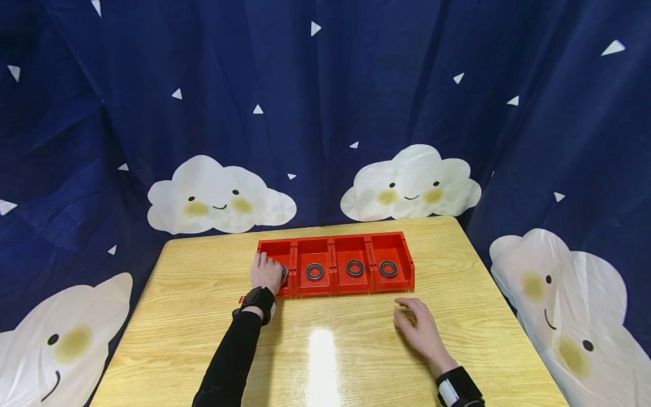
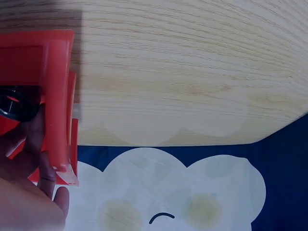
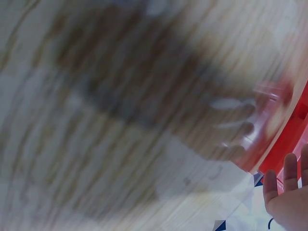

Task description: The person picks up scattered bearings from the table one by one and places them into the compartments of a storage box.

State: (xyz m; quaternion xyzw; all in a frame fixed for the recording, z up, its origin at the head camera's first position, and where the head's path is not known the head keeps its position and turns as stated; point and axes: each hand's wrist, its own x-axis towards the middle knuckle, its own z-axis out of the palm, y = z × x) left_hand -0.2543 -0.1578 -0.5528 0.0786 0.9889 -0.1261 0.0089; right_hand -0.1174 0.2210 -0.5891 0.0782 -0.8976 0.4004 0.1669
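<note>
My left hand (image 1: 267,273) reaches into the leftmost compartment of a row of red bins (image 1: 331,289). Its fingers grip a dark ring-shaped ball bearing (image 2: 20,111), which looks tilted in the left wrist view; the hand partly hides it in the head view. Single bearings lie flat in the other compartments: one bearing (image 1: 314,271) in the second, another bearing (image 1: 355,268) in the third and a further bearing (image 1: 389,268) in the rightmost. My right hand (image 1: 421,332) hovers in front of the bins' right end, fingers loosely bent, holding nothing.
The bins stand near the back of a light wooden table (image 1: 203,316). Behind and beside it hangs a dark blue curtain (image 1: 325,124) with clouds and white triangles. A small red tag (image 1: 242,300) shows beside the left wrist.
</note>
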